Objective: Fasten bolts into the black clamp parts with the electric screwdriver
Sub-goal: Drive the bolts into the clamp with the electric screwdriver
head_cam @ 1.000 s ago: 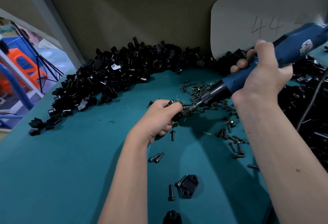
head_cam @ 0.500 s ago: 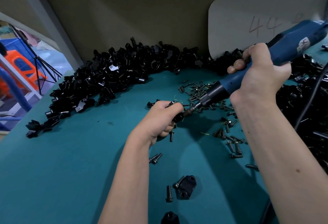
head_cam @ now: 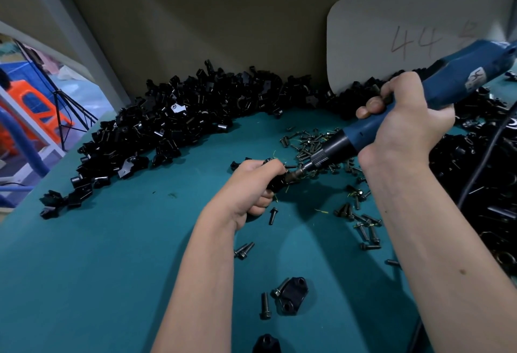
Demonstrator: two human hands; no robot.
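Note:
My left hand (head_cam: 251, 184) grips a black clamp part (head_cam: 277, 183) just above the teal table (head_cam: 98, 282); most of the part is hidden in my fist. My right hand (head_cam: 402, 128) holds the blue electric screwdriver (head_cam: 419, 95), tilted down to the left. Its black nose and bit (head_cam: 300, 170) meet the clamp part at my left fingers. Loose bolts (head_cam: 310, 142) lie scattered behind and to the right of the part.
A long heap of black clamp parts (head_cam: 167, 128) runs along the back wall, with more at the right (head_cam: 489, 184). One clamp part with a bolt (head_cam: 291, 295) lies near me, another (head_cam: 267, 344) at the bottom edge. A white board (head_cam: 405, 30) leans on the wall.
The screwdriver and my right hand have sunk slightly down and left, pressing the bit closer into the clamp part. My left hand stays in place.

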